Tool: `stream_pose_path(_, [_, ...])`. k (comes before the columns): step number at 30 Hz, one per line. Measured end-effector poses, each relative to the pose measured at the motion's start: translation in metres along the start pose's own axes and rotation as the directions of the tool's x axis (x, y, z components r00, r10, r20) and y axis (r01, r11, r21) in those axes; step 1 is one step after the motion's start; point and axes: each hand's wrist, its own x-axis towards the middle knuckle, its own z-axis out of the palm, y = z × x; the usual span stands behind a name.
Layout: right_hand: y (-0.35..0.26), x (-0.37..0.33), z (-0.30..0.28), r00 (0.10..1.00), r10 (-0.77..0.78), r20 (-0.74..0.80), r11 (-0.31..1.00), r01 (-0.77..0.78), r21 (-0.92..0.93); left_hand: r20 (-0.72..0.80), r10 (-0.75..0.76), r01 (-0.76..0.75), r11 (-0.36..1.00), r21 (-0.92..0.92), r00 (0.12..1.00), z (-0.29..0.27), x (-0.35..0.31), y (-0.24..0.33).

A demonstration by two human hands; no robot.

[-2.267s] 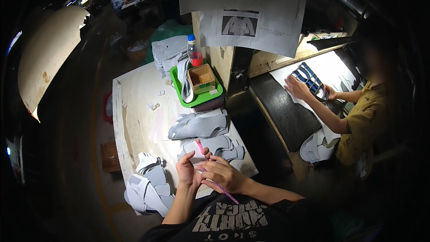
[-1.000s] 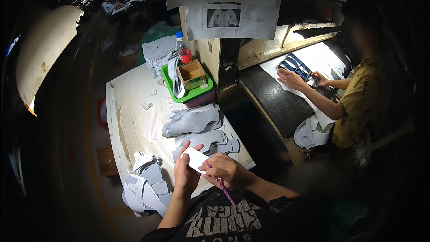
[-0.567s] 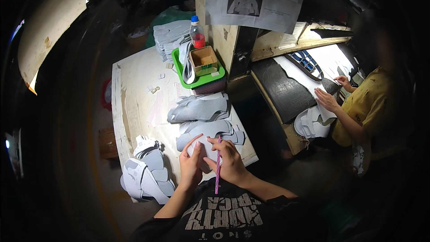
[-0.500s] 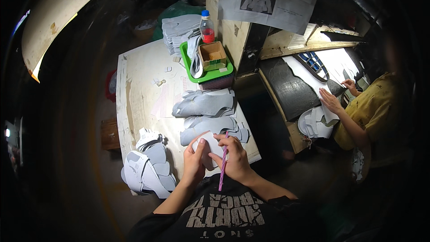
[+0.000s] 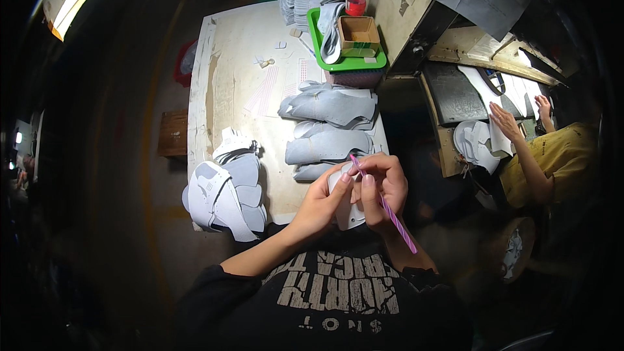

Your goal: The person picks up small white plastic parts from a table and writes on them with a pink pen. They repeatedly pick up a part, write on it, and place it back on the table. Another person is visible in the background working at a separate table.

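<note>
Left hand (image 5: 318, 203), thumb across its face, grips a white piece (image 5: 353, 217) at the table's (image 5: 237, 68) near edge; right hand (image 5: 389, 185) – fingers curled – pinches a slanting pink pen (image 5: 398, 226). Left, a grey-white pile (image 5: 224, 196). Grey bundles (image 5: 333, 108) lie between hands and far green tray (image 5: 357, 64); right, a co-worker's hands (image 5: 504, 121).

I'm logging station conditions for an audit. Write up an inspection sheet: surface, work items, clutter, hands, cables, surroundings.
Surface: pale table, brown marks along its left side.
Work items: white piece and pink pen, both in hand.
Clutter: grey cut pieces in bundles; green tray holding a cardboard box; bottle with red liquid beyond.
Hands: left hand grips the white piece, right hand the pink pen; pen-to-piece contact unclear.
Cables: nothing seen.
Surroundings: co-worker's hand at a black-topped bench, right.
</note>
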Motion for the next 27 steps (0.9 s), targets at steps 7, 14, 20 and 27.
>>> stream_pose_path(7, [-0.004, -0.010, 0.014, 0.996, -0.037, -0.080, 0.997, 0.042, 0.067, 0.068, -0.004, -0.006, 0.988, 0.156, 0.998, -0.006, -0.028, 0.012])
stream_pose_path(14, [-0.006, -0.004, -0.004, 0.963, -0.266, 0.034, 0.876, 0.256, -0.408, 0.032, 0.100, -0.105, 0.969, 0.224, 0.994, 0.009, -0.020, 0.005])
stream_pose_path(20, [0.003, 0.003, -0.007, 0.920, -0.386, 0.070, 0.803, 0.372, -0.466, 0.065, 0.149, -0.162, 0.932, 0.323, 0.987, 0.009, -0.012, 0.005])
stream_pose_path(27, [0.009, 0.011, -0.013, 0.926, -0.374, 0.049, 0.823, 0.356, -0.442, 0.099, 0.212, -0.233, 0.916, 0.327, 0.972, 0.010, 0.006, 0.004])
